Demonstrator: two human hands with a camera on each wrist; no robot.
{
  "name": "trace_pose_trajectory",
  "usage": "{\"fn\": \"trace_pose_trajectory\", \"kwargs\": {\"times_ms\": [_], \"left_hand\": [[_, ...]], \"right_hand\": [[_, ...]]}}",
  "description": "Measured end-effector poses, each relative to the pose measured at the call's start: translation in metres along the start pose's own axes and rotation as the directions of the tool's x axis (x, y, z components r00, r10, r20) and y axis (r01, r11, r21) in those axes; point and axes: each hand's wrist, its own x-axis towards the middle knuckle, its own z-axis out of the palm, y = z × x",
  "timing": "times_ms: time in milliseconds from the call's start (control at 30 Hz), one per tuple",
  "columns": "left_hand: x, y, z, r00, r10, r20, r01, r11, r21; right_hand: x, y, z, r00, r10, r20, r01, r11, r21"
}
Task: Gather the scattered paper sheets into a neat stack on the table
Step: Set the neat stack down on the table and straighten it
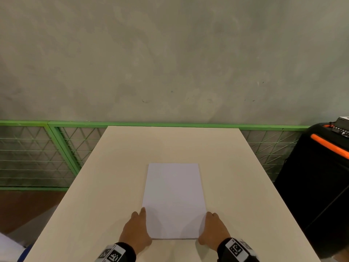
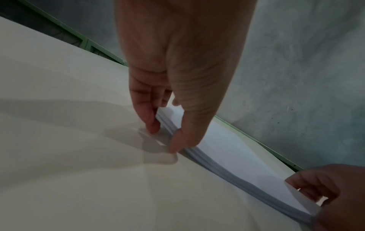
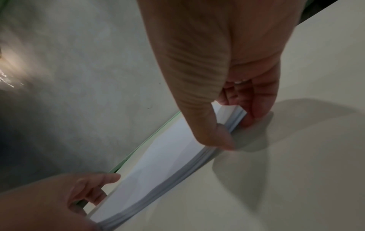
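A squared stack of white paper sheets (image 1: 173,201) lies on the beige table (image 1: 105,186), near the front edge. My left hand (image 1: 137,229) lies against the stack's near left corner. In the left wrist view its fingers (image 2: 152,125) stand on the table beside the stack's (image 2: 227,150) left edge, and the thumb touches the near edge. My right hand (image 1: 213,229) mirrors it at the near right corner. There the thumb meets the stack's (image 3: 168,150) near edge and the fingers (image 3: 254,112) press its right side. Neither hand lifts the paper.
A green mesh fence (image 1: 37,157) runs behind and to the left of the table, below a grey concrete wall (image 1: 170,53). A black case with an orange strap (image 1: 317,176) stands close to the table's right side. Bare tabletop surrounds the stack.
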Motion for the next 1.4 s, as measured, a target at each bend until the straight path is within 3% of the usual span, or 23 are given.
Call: {"fn": "trace_pose_trajectory", "kwargs": {"times_ms": [333,600,933,1400], "left_hand": [[0.006,0.003,-0.006,1.0,0.017,0.001,-0.017,0.995,0.093],[0.009,0.003,-0.01,0.999,0.027,0.03,-0.03,0.992,0.126],[0.011,0.004,-0.012,0.999,0.036,0.031,-0.041,0.983,0.179],[0.009,0.005,-0.011,0.994,0.113,0.012,-0.113,0.977,0.182]], "right_hand": [[0.001,-0.005,-0.004,1.0,0.008,0.0,-0.008,0.993,-0.118],[0.001,-0.003,-0.006,0.998,-0.056,0.015,0.057,0.987,-0.149],[0.003,-0.003,-0.003,0.99,-0.137,0.021,0.136,0.933,-0.332],[-0.003,-0.001,-0.012,0.984,-0.173,0.048,0.179,0.909,-0.376]]}}
